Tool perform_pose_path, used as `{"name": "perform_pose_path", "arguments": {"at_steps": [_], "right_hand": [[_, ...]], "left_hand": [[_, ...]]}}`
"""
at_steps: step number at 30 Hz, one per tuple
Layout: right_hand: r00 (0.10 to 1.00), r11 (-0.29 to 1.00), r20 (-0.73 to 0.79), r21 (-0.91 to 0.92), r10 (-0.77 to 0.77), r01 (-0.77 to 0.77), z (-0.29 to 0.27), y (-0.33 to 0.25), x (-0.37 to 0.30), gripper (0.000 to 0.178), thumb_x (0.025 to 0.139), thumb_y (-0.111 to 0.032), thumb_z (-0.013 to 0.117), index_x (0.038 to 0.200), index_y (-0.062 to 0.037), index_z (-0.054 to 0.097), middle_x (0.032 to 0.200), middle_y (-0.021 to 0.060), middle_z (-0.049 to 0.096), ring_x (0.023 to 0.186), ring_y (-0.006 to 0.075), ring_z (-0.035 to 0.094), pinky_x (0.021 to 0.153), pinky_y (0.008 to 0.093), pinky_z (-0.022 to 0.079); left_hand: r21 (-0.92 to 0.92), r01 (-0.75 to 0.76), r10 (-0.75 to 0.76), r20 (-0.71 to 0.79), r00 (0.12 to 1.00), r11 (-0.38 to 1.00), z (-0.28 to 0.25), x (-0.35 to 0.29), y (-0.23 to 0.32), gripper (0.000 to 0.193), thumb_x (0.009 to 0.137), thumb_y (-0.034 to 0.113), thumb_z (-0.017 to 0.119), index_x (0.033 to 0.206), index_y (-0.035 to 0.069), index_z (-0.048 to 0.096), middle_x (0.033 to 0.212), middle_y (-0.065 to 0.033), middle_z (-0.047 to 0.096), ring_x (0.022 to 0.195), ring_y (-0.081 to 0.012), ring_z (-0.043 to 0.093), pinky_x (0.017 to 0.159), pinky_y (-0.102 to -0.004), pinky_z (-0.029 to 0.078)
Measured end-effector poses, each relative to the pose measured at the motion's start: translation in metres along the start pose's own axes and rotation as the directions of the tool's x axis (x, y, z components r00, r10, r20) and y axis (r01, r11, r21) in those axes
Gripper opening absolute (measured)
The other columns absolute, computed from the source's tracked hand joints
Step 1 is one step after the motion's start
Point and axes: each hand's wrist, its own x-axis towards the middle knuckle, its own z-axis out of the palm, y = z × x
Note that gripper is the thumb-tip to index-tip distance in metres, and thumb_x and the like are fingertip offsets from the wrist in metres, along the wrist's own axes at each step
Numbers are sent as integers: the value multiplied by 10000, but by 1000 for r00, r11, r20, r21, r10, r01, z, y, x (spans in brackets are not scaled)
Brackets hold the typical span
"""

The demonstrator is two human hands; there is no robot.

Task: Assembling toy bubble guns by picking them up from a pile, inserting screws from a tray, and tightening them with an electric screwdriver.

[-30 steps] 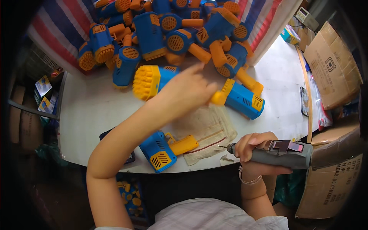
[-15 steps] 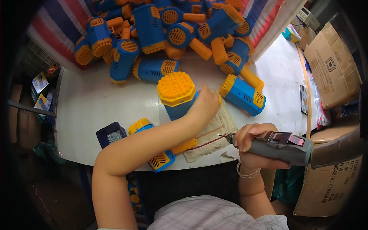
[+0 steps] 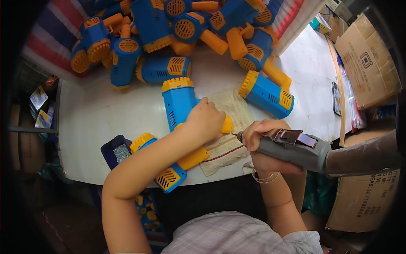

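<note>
My left hand [image 3: 206, 120] is closed around the yellow handle of a blue-and-yellow bubble gun [image 3: 178, 101], which lies on its side with its knobbed yellow front facing away from me. The handle's end pokes out to the right of my fingers. In my right hand [image 3: 263, 146] is a grey electric screwdriver [image 3: 292, 151], its bit pointing left and at or very near that handle end. Beneath my left forearm lies a second bubble gun [image 3: 170, 178], partly hidden. A beige cloth [image 3: 224, 158] is spread under and beside the held handle.
A dark box [image 3: 108, 155] of small screws stands left of my forearm. Several bubble guns [image 3: 185, 28] are piled at the back against striped fabric [image 3: 55, 31]; a single one [image 3: 268, 96] lies right of centre. A phone [image 3: 336, 98] and cardboard boxes [image 3: 368, 63] are at the right.
The bubble gun has tipped from knobbed front up to lying on its side, its handle turned toward the screwdriver. My right hand has brought the screwdriver left and up to the handle end.
</note>
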Motion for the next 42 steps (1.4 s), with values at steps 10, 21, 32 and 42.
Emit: {"name": "perform_pose_path", "arguments": {"at_steps": [10,21,32,42], "right_hand": [[998,985,60,169,15,-25,2,18,-1,845,556,-776,535,877,5,510,609,54,504,548,124,493,537,210,398],[993,982,-115,189,14,8,12,12,-1,1134,518,-924,225,1057,42,472,476,22,418,395,118,392,388,238,352],[993,981,-116,192,-3,25,19,-34,2,1052,585,-898,224,982,41,485,443,3,372,364,114,361,354,227,320],[989,994,-150,106,14,2,28,-36,-6,1000,605,-881,276,933,40,486,441,9,359,361,119,368,339,232,328]], "left_hand": [[-38,16,-16,-19,1000,999,7,-2,3,286,660,354,673,779,100,618,723,-50,626,794,-191,576,791,-301,352],[-92,-50,46,-47,998,995,-4,-17,-5,383,630,396,706,789,73,574,756,-54,614,819,-206,573,790,-319,387],[83,881,-803,-380,459,465,-74,-268,40,595,579,151,744,1113,32,512,1033,-137,539,997,-317,497,939,-424,339],[-451,301,-420,-191,887,840,16,-126,58,539,702,270,684,1131,7,490,864,-130,561,865,-274,539,876,-382,388]]}}
